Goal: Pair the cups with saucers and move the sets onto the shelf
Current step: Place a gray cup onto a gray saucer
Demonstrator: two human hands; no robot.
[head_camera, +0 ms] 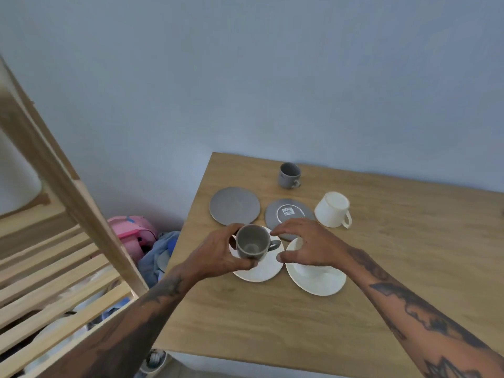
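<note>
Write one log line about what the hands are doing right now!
left hand: grips grey ceramic cup | below: white round saucer | right hand: open | wooden slatted shelf: no set visible

Soft even daylight, faint shadows, slightly blurry throughout, wide-angle bending at the edges

Both forearms are reaching forward and angling in toward each other. The left hand (218,252) is curling its fingers and thumb around a grey cup (252,242), gripping it by the sides. The right hand (305,244) is hovering palm down just beside it, fingers spread and loosely bent, holding nothing.
</note>
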